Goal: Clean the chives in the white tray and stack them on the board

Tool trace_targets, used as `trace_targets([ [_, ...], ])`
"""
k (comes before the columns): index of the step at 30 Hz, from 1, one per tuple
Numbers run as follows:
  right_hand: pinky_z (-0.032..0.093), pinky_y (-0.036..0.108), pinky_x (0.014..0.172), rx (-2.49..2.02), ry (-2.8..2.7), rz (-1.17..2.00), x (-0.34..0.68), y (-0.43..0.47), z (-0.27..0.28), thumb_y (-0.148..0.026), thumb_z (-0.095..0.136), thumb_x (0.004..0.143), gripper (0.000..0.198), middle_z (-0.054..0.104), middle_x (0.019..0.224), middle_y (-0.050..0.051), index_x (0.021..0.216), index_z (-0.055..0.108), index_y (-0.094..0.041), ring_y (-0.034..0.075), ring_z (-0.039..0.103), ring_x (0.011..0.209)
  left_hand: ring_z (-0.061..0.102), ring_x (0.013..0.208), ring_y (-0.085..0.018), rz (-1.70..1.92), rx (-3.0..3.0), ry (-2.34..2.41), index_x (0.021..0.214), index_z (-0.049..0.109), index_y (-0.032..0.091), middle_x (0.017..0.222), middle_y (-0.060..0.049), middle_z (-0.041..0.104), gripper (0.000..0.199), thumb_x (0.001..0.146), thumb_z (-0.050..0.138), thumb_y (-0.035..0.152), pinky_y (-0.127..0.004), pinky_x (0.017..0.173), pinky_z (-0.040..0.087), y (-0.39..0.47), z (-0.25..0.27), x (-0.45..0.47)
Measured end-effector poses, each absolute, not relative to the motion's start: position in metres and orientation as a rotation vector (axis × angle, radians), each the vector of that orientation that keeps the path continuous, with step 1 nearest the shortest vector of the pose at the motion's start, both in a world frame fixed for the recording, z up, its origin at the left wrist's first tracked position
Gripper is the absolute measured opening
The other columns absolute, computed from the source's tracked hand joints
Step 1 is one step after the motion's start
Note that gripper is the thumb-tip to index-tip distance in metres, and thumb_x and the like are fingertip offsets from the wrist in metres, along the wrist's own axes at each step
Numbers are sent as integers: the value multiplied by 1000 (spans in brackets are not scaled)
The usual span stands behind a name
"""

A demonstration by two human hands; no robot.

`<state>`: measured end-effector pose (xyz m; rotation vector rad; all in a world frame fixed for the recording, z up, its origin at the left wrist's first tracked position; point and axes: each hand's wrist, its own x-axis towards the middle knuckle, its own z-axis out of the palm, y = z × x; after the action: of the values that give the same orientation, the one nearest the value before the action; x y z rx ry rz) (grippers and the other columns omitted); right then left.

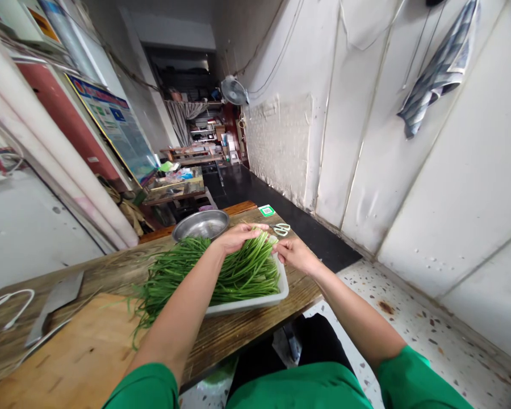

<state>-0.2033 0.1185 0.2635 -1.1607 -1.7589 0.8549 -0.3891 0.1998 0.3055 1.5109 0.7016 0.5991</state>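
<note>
A large heap of green chives (pixel 242 267) fills a white tray (pixel 247 305), the leafy ends spilling over its left side. My left hand (pixel 238 236) lies across the top of the heap, its thumb and fingers closed on a bunch near the pale stem ends. At the tray's right corner, my right hand (pixel 293 254) is closed in a pinch beside those ends. What sits between its fingertips is too small to make out. Just beyond the hands lie scissors (pixel 282 229) with pale green handles, their blades partly hidden by my left fingers.
Behind the tray stands a steel bowl (pixel 201 224). On the wooden table (pixel 153 258) are a cleaver (pixel 59 298), a cutting board (pixel 89 352) and a white cable (pixel 21 298) to the left. A green code card (pixel 266 211) lies near the far edge. A wall (pixel 366 113) runs along the right.
</note>
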Motion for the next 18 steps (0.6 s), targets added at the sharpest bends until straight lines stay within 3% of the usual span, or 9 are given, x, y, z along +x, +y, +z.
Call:
trace_targets([
  [4, 27, 18, 43, -1138, -1783, 816, -202, 125, 274, -32, 47, 78, 31, 43, 43, -6, 52, 54, -14, 5, 34, 40, 59, 65, -16, 572, 1627, 739, 76, 68, 7, 72, -10, 67, 32, 55, 74, 31, -29, 68, 45, 206, 313, -394],
  [8, 25, 18, 41, -1072, -1851, 886, -196, 133, 297, -32, 46, 78, 26, 44, 45, -6, 64, 59, -14, 5, 33, 38, 59, 61, -16, 692, 1616, 790, 74, 68, 8, 72, -9, 67, 32, 56, 73, 34, -29, 65, 46, 209, 333, -405],
  [14, 27, 18, 44, -956, -1882, 763, -190, 142, 351, -29, 49, 75, 23, 43, 45, -6, 74, 63, -11, 5, 34, 42, 60, 86, -20, 652, 1672, 708, 104, 60, 14, 96, -10, 65, 51, 57, 73, 29, -31, 81, 43, 198, 373, -426],
  [18, 26, 19, 44, -978, -1968, 693, -190, 145, 371, -29, 50, 73, 23, 44, 46, -5, 74, 65, -10, 5, 35, 42, 59, 87, -26, 302, 1591, 625, 101, 61, 9, 92, -15, 65, 56, 54, 73, 38, -35, 78, 43, 197, 355, -438],
])
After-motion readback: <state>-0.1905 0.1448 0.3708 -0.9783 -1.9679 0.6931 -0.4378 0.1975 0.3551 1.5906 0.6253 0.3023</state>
